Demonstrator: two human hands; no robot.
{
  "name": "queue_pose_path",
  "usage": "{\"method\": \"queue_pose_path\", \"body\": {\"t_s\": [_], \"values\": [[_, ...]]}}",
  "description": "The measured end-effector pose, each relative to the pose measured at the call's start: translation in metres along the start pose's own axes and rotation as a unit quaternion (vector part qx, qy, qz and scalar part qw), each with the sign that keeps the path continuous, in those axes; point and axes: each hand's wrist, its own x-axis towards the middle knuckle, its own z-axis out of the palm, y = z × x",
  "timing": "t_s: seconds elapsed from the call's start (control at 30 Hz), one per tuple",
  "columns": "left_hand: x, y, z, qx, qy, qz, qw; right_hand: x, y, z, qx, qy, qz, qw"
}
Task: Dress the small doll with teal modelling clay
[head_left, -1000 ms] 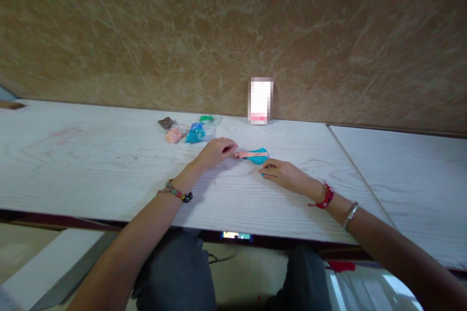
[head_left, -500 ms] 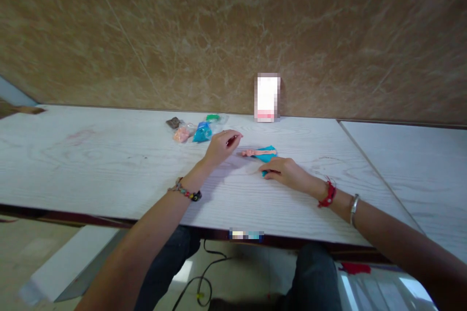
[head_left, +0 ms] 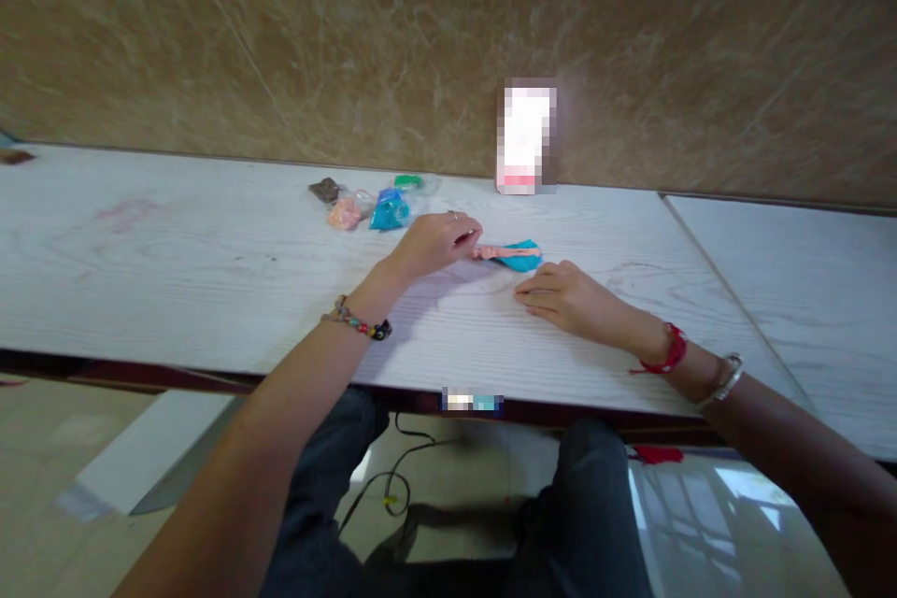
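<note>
The pink-and-blue clay-like figure (head_left: 519, 254) lies on the bench (head_left: 224, 299) between the hands. The left hand (head_left: 440, 245) curls its fingers nearly together at the pink end; whether they grip it is unclear. The right hand (head_left: 571, 299) rests just beside the blue part, fingers loosely bent, any hold hidden. Too hard a left pinch could dent the thin pink strip; a right-hand nudge might skew it.

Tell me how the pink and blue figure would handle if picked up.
The pink and blue figure would probably flop or stretch: its pink strip looks thin and doughy. It seems light, being small beside the left hand. Rolling looks unlikely, as it lies flat on the table.
</note>
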Motion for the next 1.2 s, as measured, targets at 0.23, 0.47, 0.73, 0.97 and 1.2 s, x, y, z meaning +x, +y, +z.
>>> {"method": "queue_pose_path", "body": {"t_s": [0.23, 0.47, 0.73, 0.97, 1.2], "values": [[-0.001, 0.001, -0.005, 0.002, 0.018, -0.006, 1.0, -0.003, -0.003, -0.008, 0.028, -0.008, -0.02, 0.999], [-0.002, -0.005, -0.007, 0.001, 0.01, -0.016, 1.0, -0.011, -0.001, -0.018, 0.008, -0.025, -0.02, 0.999], [-0.003, -0.006, -0.007, 0.005, 0.009, -0.014, 1.0, -0.016, 0.011, -0.013, 0.019, -0.014, -0.01, 1.0], [-0.003, -0.008, 0.0, 0.012, 0.009, -0.008, 1.0, -0.007, 0.017, -0.005, 0.101, 0.001, 0.04, 0.994], [-0.002, -0.014, 0.003, 0.001, 0.0, -0.025, 1.0, 0.0, 0.018, -0.002, 0.156, 0.029, 0.087, 0.983]]}}
